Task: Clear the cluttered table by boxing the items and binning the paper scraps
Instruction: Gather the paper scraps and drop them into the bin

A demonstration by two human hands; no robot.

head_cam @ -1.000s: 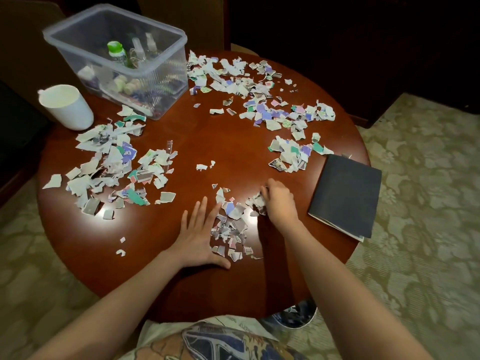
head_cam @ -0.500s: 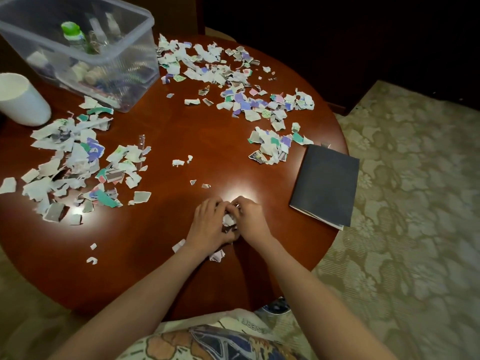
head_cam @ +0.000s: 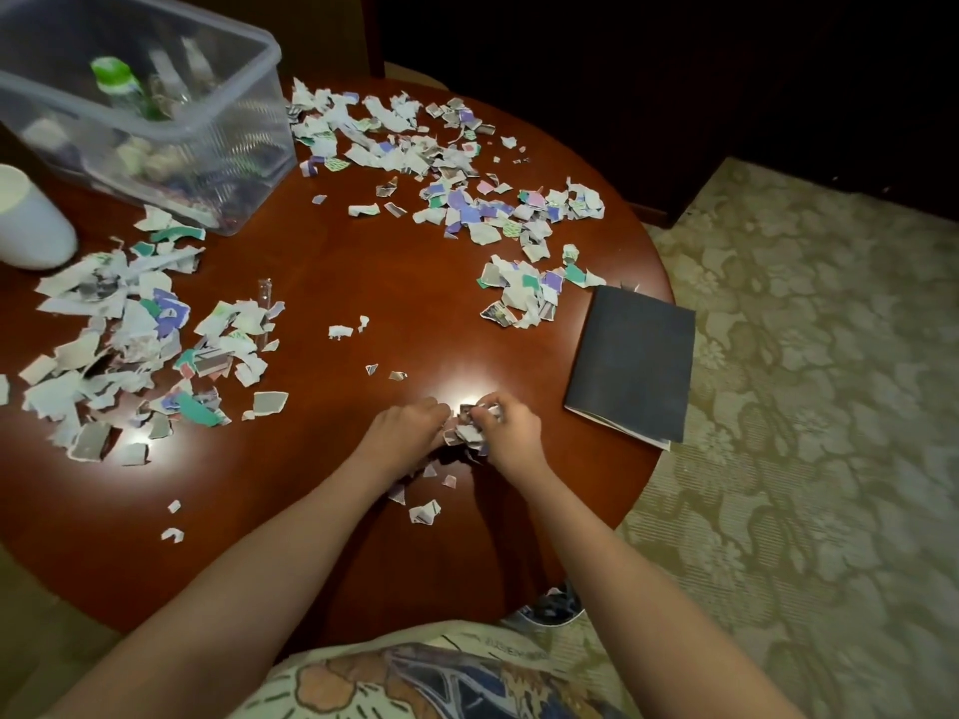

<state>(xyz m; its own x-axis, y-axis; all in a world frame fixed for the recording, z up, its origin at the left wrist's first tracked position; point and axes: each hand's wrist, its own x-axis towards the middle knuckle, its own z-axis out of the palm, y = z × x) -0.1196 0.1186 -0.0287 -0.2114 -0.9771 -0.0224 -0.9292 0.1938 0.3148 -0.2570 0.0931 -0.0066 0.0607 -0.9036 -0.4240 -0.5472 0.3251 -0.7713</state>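
On the round wooden table (head_cam: 332,448) my left hand (head_cam: 407,433) and my right hand (head_cam: 511,433) are cupped together round a bunch of paper scraps (head_cam: 472,425), fingers curled into it. A few loose scraps (head_cam: 424,511) lie just below the hands. A large pile of scraps (head_cam: 135,345) covers the left side, and another spread of scraps (head_cam: 446,168) runs across the far side. A clear plastic box (head_cam: 155,121) with bottles and small items in it stands at the far left.
A dark notebook (head_cam: 633,360) lies at the table's right edge, overhanging it slightly. A white cup (head_cam: 28,225) stands at the far left next to the box. A small clear tube (head_cam: 265,298) lies among the left scraps. Patterned carpet (head_cam: 809,407) is to the right.
A second ago my left hand lay flat beside a spread of scraps and the right raked them. Both hands have since closed together and gathered the scraps into one bunch.
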